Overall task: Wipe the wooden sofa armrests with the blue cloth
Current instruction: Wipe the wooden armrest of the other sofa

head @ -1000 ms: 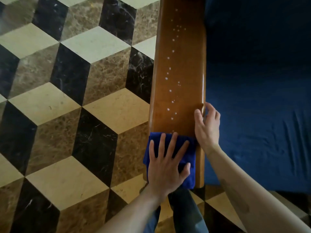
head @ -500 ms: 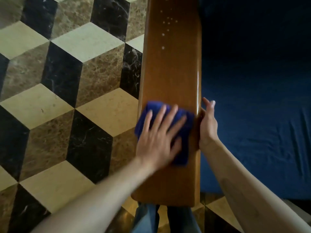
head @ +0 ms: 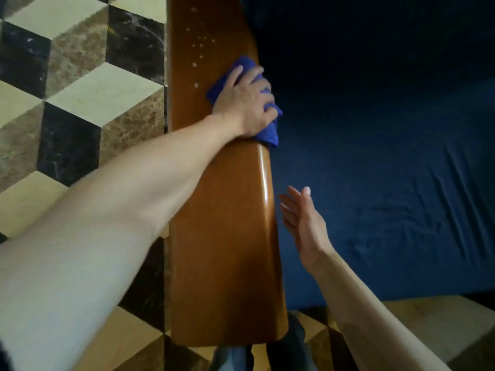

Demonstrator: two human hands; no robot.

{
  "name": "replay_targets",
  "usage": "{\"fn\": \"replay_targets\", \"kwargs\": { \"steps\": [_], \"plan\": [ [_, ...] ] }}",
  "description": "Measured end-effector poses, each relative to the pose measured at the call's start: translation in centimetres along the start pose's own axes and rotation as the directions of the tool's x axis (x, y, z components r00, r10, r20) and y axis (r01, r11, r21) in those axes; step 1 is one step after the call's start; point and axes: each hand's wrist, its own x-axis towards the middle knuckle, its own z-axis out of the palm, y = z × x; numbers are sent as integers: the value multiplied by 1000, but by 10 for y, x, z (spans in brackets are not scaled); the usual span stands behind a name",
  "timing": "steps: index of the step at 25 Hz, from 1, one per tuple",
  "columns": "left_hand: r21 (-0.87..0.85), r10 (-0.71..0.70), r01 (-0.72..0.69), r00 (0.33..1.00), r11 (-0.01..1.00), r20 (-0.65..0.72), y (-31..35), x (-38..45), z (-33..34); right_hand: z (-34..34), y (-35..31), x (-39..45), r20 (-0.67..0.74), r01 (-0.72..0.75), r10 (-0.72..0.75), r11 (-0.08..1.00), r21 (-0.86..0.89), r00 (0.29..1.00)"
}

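The glossy wooden sofa armrest [head: 222, 236] runs from the bottom centre up to the top of the view. My left hand [head: 247, 99] presses the blue cloth [head: 269, 133] onto the armrest's right edge in its far half, and the cloth drapes over that edge toward the seat. Several white droplets [head: 199, 46] sit on the wood just beyond the cloth. My right hand [head: 302, 223] hovers with fingers apart beside the armrest's right edge, above the seat, apart from the wood and holding nothing.
The dark blue sofa seat [head: 388, 183] fills the right side. A marble floor with a cube pattern [head: 75, 89] lies to the left. My legs [head: 257, 354] show below the armrest's near end.
My left hand has pushed the cloth from the near end far up the armrest and toward its right edge, clearing droplets. My right hand has come off the armrest edge.
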Motion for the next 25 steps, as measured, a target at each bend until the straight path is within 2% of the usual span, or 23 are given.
{"fn": "replay_targets", "kwargs": {
  "steps": [1,2,4,5,6,7,8,9,10,11,12,13,14,15,16,18,19,20,21,22,23,24,25],
  "plan": [
    [-32,64,-67,996,997,-67,22,-16,7,-15,8,-3,-72,1,-1,1000,2,997],
    [-64,201,-206,977,976,-75,53,-59,16,-29,14,-6,-140,12,-10,1000,9,990],
    [-133,477,-469,878,873,37,134,-188,33,-43,16,-13,-188,28,-31,999,-21,982],
    [-202,613,-584,777,786,142,162,-234,25,-48,18,-17,-189,19,-28,999,-49,982],
    [-205,742,-716,618,668,259,171,-248,19,-52,18,-22,-190,24,-38,997,-76,981],
    [-182,839,-839,446,513,310,164,-228,23,-56,14,-26,-189,51,-70,993,-104,980],
    [-75,898,-920,354,385,262,144,-184,20,-61,10,-29,-192,84,-109,988,-131,975],
    [61,886,-907,420,417,195,115,-130,14,-65,6,-30,-192,116,-145,981,-155,971],
    [168,778,-800,599,575,188,85,-83,0,-69,2,-30,-194,136,-169,976,-172,966],
    [127,587,-609,791,783,170,55,-52,-8,-70,1,-32,-200,147,-183,972,-186,963],
    [57,371,-377,924,925,92,31,-34,-8,-70,3,-32,-211,155,-198,966,-205,957],
    [46,212,-216,974,975,79,25,-34,1,-68,7,-32,-230,162,-215,960,-228,949],
    [-28,131,-131,991,991,-11,44,-60,19,-65,9,-30,-245,163,-226,954,-252,943],
    [-129,93,-96,995,987,-31,78,-106,27,-56,9,-30,-242,163,-231,949,-272,942],
    [-202,138,-147,989,968,-58,110,-166,39,-44,6,-30,-223,168,-241,939,-300,945],
    [-247,157,-168,986,954,-65,149,-288,58,-8,-13,-29,-117,231,-330,833,-503,937],
    [-282,103,-125,990,951,-92,154,-326,67,12,-25,-25,-22,298,-420,677,-673,907],
    [-359,-4,-9,999,933,-36,154,-345,75,25,-32,-20,107,373,-520,440,-817,848],
    [-497,-161,174,984,850,71,143,-347,80,46,-39,-10,262,426,-568,176,-888,780],
    [-605,-361,376,920,701,153,135,-347,78,61,-40,-1,376,437,-545,-19,-899,749],
    [-690,-521,502,828,521,208,127,-337,71,70,-38,7,425,424,-512,-126,-897,746],
    [-780,-637,512,746,360,196,107,-308,70,75,-34,13,425,395,-492,-169,-903,760],
    [-814,-763,513,630,272,142,63,-265,72,77,-31,19,406,368,-489,-175,-913,773]
  ]
}}
